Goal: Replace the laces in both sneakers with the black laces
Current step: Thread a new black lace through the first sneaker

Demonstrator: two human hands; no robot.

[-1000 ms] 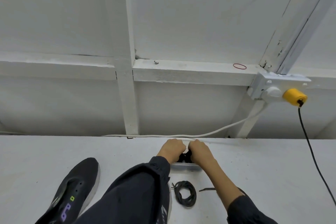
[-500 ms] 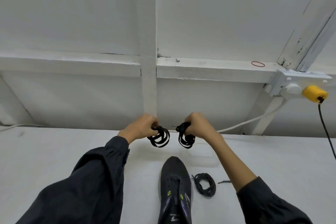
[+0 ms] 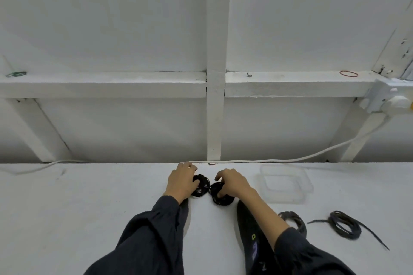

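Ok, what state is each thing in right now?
Left hand: grips left coil.
Right hand: grips right coil.
Left coil: wound, on table.
Right coil: wound, on table.
Sneaker: flat, partly under right arm.
Container: open, looks empty.
Third coil: loose beside sneaker.
Fourth coil: loose, ends trailing.

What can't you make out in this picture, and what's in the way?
Head view:
Sneaker: lacing hidden by the right arm, heel cut off by the bottom edge.
Other sneaker: not in sight; the left sleeve may cover it.
Left bundle, right bundle: partly covered by the left hand and right hand; lace ends unseen.
Plug: cut off by the right edge.
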